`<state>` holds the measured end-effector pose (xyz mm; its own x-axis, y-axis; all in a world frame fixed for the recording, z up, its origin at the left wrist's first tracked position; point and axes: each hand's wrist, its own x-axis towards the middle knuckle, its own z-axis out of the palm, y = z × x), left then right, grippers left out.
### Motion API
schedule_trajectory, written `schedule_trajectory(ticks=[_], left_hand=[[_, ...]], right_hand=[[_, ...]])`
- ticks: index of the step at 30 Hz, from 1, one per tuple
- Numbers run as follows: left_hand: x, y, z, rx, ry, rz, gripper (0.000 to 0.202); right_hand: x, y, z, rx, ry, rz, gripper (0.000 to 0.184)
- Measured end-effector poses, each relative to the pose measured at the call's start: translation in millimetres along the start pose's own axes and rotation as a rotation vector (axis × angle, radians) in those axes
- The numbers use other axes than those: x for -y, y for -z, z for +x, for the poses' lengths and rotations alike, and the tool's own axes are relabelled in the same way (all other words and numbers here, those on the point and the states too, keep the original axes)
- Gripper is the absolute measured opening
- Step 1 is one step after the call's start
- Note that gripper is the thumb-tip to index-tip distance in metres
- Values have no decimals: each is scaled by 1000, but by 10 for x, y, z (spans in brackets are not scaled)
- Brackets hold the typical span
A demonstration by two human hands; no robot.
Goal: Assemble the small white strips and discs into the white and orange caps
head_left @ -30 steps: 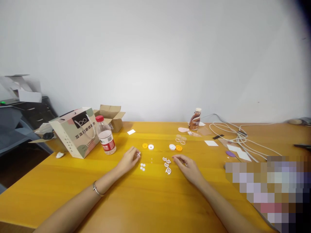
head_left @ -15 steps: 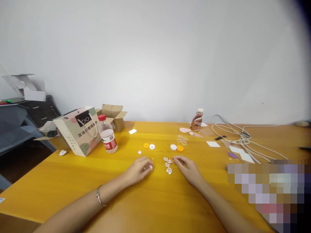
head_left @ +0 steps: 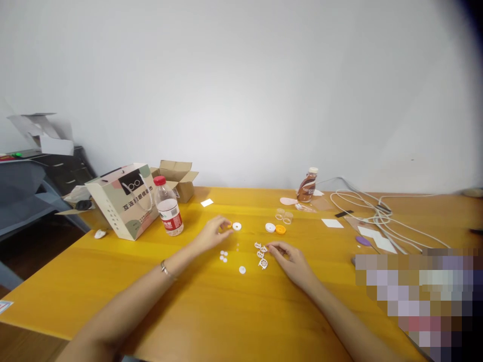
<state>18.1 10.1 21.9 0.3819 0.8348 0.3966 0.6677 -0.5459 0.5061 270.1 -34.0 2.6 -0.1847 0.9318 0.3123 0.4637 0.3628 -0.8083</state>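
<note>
My left hand (head_left: 216,233) reaches over the table, its fingers and thumb curled round an orange disc (head_left: 229,224). Just to the right of it lies a white disc (head_left: 237,226). Below that hand are several small white round pieces (head_left: 224,257) and a larger white disc (head_left: 242,270). My right hand (head_left: 289,256) rests with its fingertips drawn together at the edge of several white spoked wheels (head_left: 263,263); what they pinch, if anything, is hidden. Beyond it sit another white disc (head_left: 270,228) and orange disc (head_left: 280,230), side by side.
On the left stand a paper bag (head_left: 126,201), a red-capped water bottle (head_left: 168,208) and an open cardboard box (head_left: 183,188). Two clear rings (head_left: 288,218), a brown drink bottle (head_left: 307,187) and a pink piece (head_left: 288,201) lie at the back right, near tangled white cables (head_left: 373,213).
My left hand has moved up and away to the orange disc, uncovering the small white pieces and the larger white disc below. My right hand stays in place.
</note>
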Motion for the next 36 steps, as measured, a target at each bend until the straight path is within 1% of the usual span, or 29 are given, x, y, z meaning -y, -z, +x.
schedule_trajectory(ticks=[2,5,7,9,12,15,16,18,20,22,25,29,32,34,36], left_hand=[[216,44,187,10,93,133,32],[460,-14,328,37,136,163,38],[535,-85,352,46,141,156,35],[544,-130,354,39,148,151,30],[447,-101,316,-3,156,146,28],[219,13,160,-24,99,112,29],[122,52,77,4,28,72,29],[-73,109,-112,127,-115,10,30],[-232,125,-284,215,-183,-12,31],[-324,103,-395,259,-209,-25,31],[-352,33,-438,278,-214,-23,32],[-320,-51,-408,290,-219,-1,33],[-282,-81,-401,297,-234,-3,38],[-237,-90,-393,273,-226,-15,37],[-178,-101,-373,194,-176,16,30]], right_hand=[[10,3,-4,8,-8,0,25],[18,3,-11,25,-15,5,25],[23,0,-15,31,-16,3,25],[32,-3,-19,32,-19,-6,25],[50,-2,-24,40,-26,-25,26],[54,-6,-28,46,-19,-43,27],[51,-11,-30,51,-11,-47,27],[45,-27,-35,64,11,-51,27],[42,-44,-39,76,32,-50,26],[46,-56,-42,80,43,-54,26],[60,-67,-42,86,40,-62,26],[63,-91,-51,93,37,-42,24],[54,-117,-68,96,34,-27,23],[54,-132,-80,105,39,-32,22],[64,-148,-91,109,60,-51,21]])
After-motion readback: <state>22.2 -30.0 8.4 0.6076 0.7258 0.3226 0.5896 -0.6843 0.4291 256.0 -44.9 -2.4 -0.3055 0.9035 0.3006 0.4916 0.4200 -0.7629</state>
